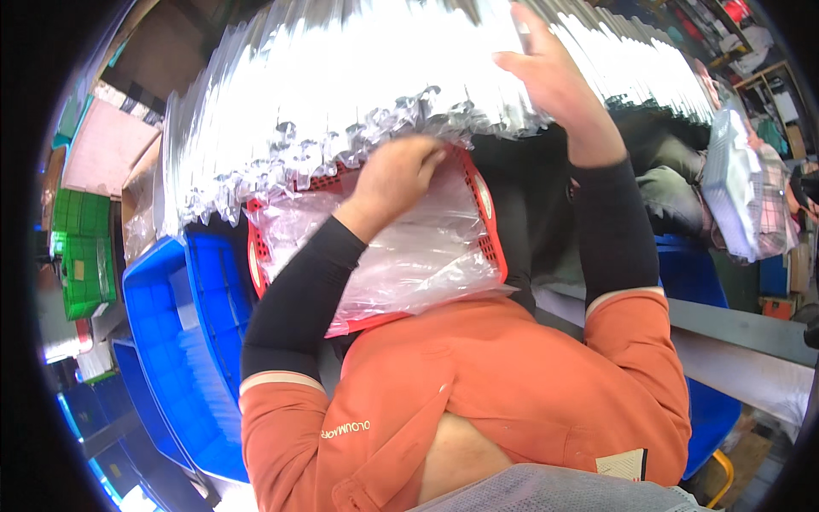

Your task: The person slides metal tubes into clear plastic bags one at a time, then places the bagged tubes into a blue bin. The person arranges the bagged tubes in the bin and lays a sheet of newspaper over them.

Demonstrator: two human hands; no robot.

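Note:
A wide pile of long, clear-plastic-wrapped pieces (341,85) fills the far side, shining too brightly for their contents to show. Their gathered plastic ends, with small dark tips, face me. My left hand (397,183) has its fingers curled at these ends, above a red basket (492,243); what is in the fingers, if anything, is hidden. Inside the basket lies a layer of clear plastic bags (409,260). Farther up and to the right, my right hand (550,77) is over the pile, thumb and forefinger apart.
Blue crates (158,316) stand at the left, one with clear plastic pieces inside. Green crates (84,256) are beyond them. At the right, a person in a checked top (772,183) sits beside a pale basket (732,183). A grey metal bar (742,328) runs along the lower right.

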